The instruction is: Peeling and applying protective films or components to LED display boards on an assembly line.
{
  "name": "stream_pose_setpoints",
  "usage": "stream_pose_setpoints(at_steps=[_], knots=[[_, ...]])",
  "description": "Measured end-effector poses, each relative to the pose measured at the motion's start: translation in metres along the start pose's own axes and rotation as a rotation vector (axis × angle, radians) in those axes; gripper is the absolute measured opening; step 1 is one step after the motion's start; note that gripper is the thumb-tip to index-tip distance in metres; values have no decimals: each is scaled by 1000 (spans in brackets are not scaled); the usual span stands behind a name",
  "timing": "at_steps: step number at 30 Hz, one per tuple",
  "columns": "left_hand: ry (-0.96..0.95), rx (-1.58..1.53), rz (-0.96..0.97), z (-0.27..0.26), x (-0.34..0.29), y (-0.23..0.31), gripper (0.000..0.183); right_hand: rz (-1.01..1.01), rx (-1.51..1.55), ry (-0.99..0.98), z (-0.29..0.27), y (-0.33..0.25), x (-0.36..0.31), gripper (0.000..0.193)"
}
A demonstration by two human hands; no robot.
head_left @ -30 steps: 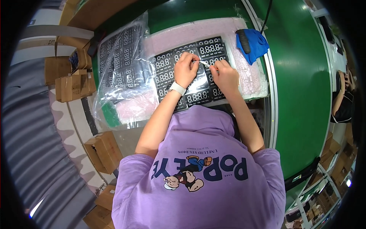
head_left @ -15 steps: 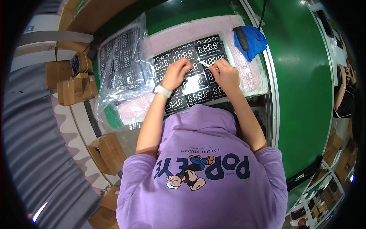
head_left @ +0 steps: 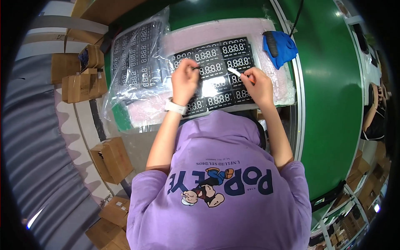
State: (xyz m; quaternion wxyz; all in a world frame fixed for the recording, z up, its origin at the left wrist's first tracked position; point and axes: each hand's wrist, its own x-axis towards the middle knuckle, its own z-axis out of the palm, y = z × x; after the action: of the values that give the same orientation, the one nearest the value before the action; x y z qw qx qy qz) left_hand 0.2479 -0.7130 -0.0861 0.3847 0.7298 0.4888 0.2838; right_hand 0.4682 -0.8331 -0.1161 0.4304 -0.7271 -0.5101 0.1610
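One green bench (head_left: 333, 83) is filling the right of the view, and one pink pad (head_left: 216, 31) is lying on it. On the pad one black panel (head_left: 216, 66) of digit displays is lying flat; about a dozen display blocks are showing in three rows, the lower left ones hidden under the hands. Left of the panel, one clear bag (head_left: 133, 58) is holding a second sheet of the same displays and overlapping the pad's left edge. Left of the bag, one group of brown cartons (head_left: 79, 75) is sitting, and three more cartons (head_left: 112, 158) are lying below the bag. Right of the panel, one blue cloth (head_left: 283, 48) is lying with one dark object on it.

The left hand (head_left: 185, 81), a white watch (head_left: 175, 107) on its wrist, is resting curled on the panel's left half, fingertips closed on its surface; whether it is pinching anything cannot be told. The right hand (head_left: 260, 85) is hovering over the panel's right edge, closed around one slim white tool (head_left: 237, 73) whose tip is pointing at the panel's middle row.

Compared with half a second ago, the left hand is sitting farther left on the panel, and the hands are standing wider apart, baring more of the middle blocks.
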Motion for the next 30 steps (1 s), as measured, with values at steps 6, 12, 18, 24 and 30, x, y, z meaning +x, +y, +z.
stream_pose_setpoints(at_steps=[6, 12, 18, 24, 30], knots=[[-139, -7, 406, 67, 1, -11, 20, 124, -244, -96, 15, 14, -21, 24], [-152, -67, 249, 74, -3, -16, 5, 13, -289, -75, 17, 16, -23, 23], [-218, 13, 265, 74, -4, -13, 14, -13, -250, -84, 17, 17, -22, 22], [-168, 10, 261, 78, -8, -14, 13, 45, -233, -9, 20, 18, -23, 23], [-144, -1, 299, 79, -8, -17, 11, 37, -230, -51, 15, 11, -20, 22]])
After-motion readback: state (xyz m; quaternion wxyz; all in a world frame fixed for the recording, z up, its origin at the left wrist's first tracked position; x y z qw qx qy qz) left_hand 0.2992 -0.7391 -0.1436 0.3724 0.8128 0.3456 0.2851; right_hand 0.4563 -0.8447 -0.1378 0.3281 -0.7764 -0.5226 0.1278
